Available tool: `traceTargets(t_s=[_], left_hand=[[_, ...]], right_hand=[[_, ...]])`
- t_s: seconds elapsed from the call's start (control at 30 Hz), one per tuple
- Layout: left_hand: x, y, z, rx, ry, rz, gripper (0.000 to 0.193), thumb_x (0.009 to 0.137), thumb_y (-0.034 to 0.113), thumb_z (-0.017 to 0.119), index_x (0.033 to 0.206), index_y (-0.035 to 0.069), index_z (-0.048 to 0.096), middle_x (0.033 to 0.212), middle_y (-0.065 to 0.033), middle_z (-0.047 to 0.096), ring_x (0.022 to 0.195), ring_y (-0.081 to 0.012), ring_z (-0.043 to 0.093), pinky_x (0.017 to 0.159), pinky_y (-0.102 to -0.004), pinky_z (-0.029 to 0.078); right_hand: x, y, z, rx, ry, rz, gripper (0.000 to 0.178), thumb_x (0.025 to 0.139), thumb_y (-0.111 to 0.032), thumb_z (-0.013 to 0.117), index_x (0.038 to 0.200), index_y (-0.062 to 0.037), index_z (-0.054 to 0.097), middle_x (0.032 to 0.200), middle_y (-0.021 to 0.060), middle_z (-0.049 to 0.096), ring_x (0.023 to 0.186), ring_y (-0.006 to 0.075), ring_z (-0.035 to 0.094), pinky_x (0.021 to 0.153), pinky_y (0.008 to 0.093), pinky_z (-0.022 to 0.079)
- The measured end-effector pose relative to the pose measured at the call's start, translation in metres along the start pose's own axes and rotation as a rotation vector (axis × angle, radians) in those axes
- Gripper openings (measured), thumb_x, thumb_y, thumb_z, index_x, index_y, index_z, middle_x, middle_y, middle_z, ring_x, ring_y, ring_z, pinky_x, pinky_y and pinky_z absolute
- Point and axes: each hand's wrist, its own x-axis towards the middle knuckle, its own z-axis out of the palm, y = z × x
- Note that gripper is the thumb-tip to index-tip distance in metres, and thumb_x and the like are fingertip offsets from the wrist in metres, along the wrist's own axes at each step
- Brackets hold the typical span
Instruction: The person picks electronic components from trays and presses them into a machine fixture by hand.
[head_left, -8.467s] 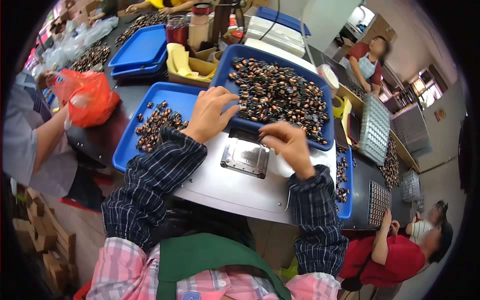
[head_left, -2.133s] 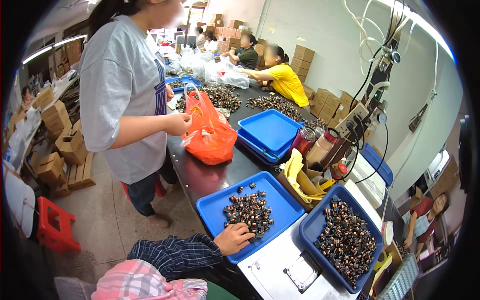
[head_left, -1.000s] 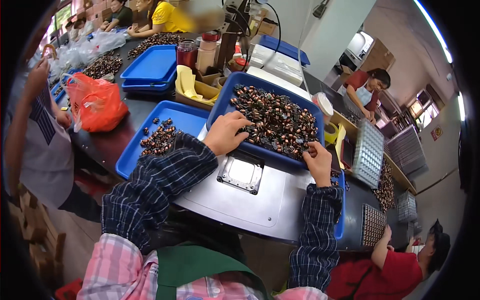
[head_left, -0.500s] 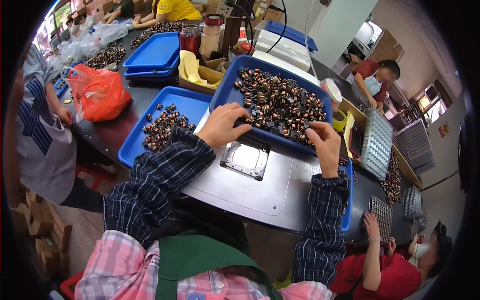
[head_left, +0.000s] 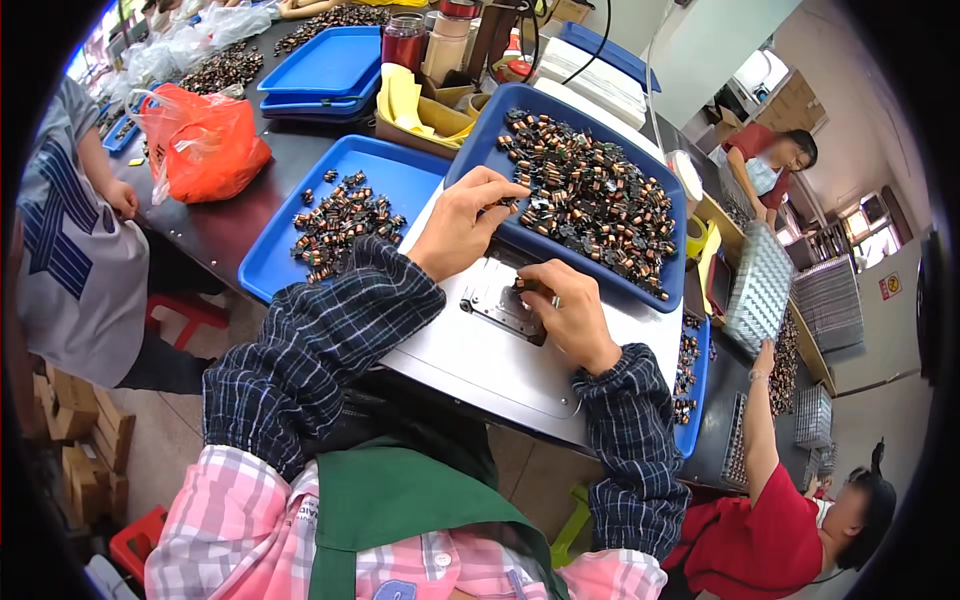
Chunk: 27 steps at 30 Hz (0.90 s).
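Observation:
My left hand is at the near left edge of a deep blue tray heaped with small copper-wound coils on black bases. Thumb and fingers are pinched around one dark coil. Over a square metal fixture, set in a silver work surface, my right hand is closed with another small coil at its fingertips. The right hand and its shadow partly cover the fixture, so I cannot tell whether that coil touches it.
A shallow blue tray with loose coils sits left; another blue tray sits right. Stacked blue trays, a red plastic bag and a box of yellow gloves stand behind. Co-workers work right; one holds a pale gridded tray.
My right hand has left the full tray's near right edge and come left and nearer, over the fixture, with a coil. My left hand has shifted slightly right. A co-worker's arm now reaches up the gridded tray.

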Motion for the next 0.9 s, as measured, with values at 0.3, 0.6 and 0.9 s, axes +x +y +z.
traceTargets(t_s=[0.3, 0.6, 0.9], left_hand=[[-0.017, 0.013, 0.006, -0.215, 0.14, 0.11, 0.015, 0.068, -0.004, 0.059, 0.082, 0.002, 0.058, 0.082, -0.0121, 0.055, 0.079, -0.027, 0.053, 0.07, -0.0326, 0.044], [-0.032, 0.022, 0.0, -0.242, 0.003, -0.146, 0.023, 0.077, -0.005, 0.054, 0.098, 0.001, 0.054, 0.092, -0.0107, 0.053, 0.082, -0.0221, 0.056, 0.073, -0.0283, 0.045], [-0.025, 0.014, 0.0, -0.015, -0.101, 0.072, 0.022, 0.074, -0.004, 0.055, 0.095, 0.003, 0.057, 0.093, -0.0107, 0.05, 0.08, -0.026, 0.056, 0.068, -0.0316, 0.047]], right_hand=[[-0.004, -0.008, 0.008, -0.245, 0.003, -0.182, 0.008, 0.066, 0.001, 0.058, 0.074, 0.0006, 0.059, 0.068, 0.0133, 0.052, 0.064, 0.0303, 0.053, 0.057, 0.0367, 0.042], [-0.007, -0.012, 0.01, -0.196, 0.051, -0.178, 0.011, 0.063, 0.002, 0.059, 0.074, -0.0008, 0.059, 0.069, 0.0122, 0.053, 0.064, 0.0285, 0.053, 0.058, 0.0343, 0.042], [-0.021, 0.033, -0.089, 1.017, 0.412, 0.435, 0.017, 0.088, -0.01, 0.049, 0.101, -0.0012, 0.052, 0.089, 0.0066, 0.055, 0.072, 0.0127, 0.052, 0.054, 0.0236, 0.041]])
